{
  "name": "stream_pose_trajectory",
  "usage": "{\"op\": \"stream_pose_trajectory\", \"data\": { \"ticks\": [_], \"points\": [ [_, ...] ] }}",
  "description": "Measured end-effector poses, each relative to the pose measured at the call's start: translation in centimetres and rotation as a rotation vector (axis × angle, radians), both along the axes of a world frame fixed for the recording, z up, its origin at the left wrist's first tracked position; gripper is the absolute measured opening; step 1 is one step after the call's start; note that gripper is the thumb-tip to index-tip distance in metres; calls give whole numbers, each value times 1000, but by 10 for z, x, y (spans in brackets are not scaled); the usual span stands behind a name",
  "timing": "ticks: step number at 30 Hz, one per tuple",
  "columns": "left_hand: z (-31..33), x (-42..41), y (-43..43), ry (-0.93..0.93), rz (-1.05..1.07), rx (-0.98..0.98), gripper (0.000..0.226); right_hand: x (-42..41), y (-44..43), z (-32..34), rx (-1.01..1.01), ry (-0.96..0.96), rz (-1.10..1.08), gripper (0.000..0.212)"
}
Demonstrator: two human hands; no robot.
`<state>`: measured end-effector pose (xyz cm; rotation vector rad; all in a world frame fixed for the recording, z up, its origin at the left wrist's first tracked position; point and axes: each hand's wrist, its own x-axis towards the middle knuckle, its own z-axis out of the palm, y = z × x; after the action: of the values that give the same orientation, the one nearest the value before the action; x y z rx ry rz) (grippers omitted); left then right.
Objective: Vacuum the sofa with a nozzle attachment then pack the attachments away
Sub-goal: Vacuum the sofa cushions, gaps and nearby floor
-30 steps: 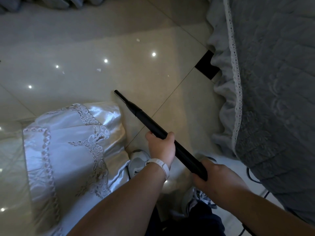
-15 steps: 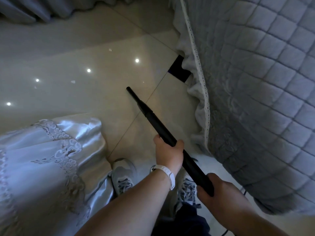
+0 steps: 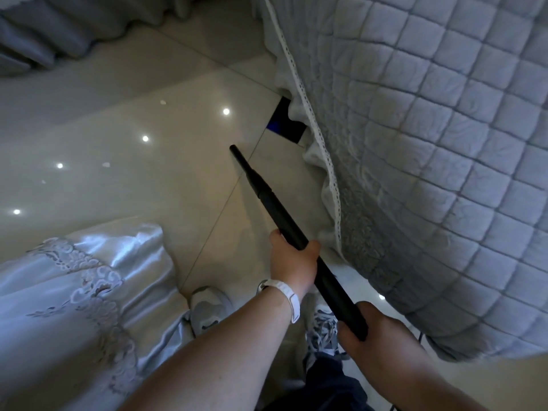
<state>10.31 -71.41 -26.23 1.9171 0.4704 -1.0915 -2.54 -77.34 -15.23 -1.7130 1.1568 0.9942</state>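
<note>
A grey quilted sofa cover (image 3: 444,173), stitched in squares and edged with a white lace-trimmed frill (image 3: 326,173), filled the right side of the room and hung down to the glossy beige tiled floor (image 3: 148,188), where ceiling lights showed as bright spots. A silvery satin cloth with lace embroidery (image 3: 74,307) draped over furniture at the person's left, and a pleated grey fabric (image 3: 59,34) lay along the far edge of the floor.

The person stood between cloth and sofa, both bare forearms stretched forward, holding a long black vacuum nozzle tube (image 3: 267,200) at a slant. The tube ran from the lower right up and away to the left, just beside the sofa's frill, and narrowed in steps to a slim tip that pointed out over a tile joint, near a small dark square tile (image 3: 284,126) half hidden under the frill. Whether the tip touched the floor could not be told.

The left hand (image 3: 292,259) gripped the tube at about its middle, its fingers (image 3: 276,236) wrapped round it from beneath and the thumb closed over the top. The right hand (image 3: 373,330) held the near end, its fingers (image 3: 345,327) curled tight about the black shaft.

Below the arms stood a pair of grey-white trainers (image 3: 207,310) on the tiles, with dark trousers (image 3: 326,384) above them. A white wristband (image 3: 284,295) circled the left wrist.
</note>
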Motion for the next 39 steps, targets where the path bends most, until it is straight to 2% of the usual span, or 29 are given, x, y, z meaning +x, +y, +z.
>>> {"op": "stream_pose_trajectory", "data": {
  "ticks": [13,19,24,34,39],
  "points": [
    [4,37,10,-1,24,62,42,38,-9,-1,-2,-19,101,27],
    [4,60,12,-7,32,65,43,62,-12,-2,36,-54,105,18],
    [8,79,14,-6,46,108,41,86,-15,4,45,-53,156,21],
    [11,140,0,-11,45,67,30,146,-21,7,19,-45,175,22],
    [6,172,10,25,13,77,32,175,-15,4,19,-43,178,22]
  ]
}}
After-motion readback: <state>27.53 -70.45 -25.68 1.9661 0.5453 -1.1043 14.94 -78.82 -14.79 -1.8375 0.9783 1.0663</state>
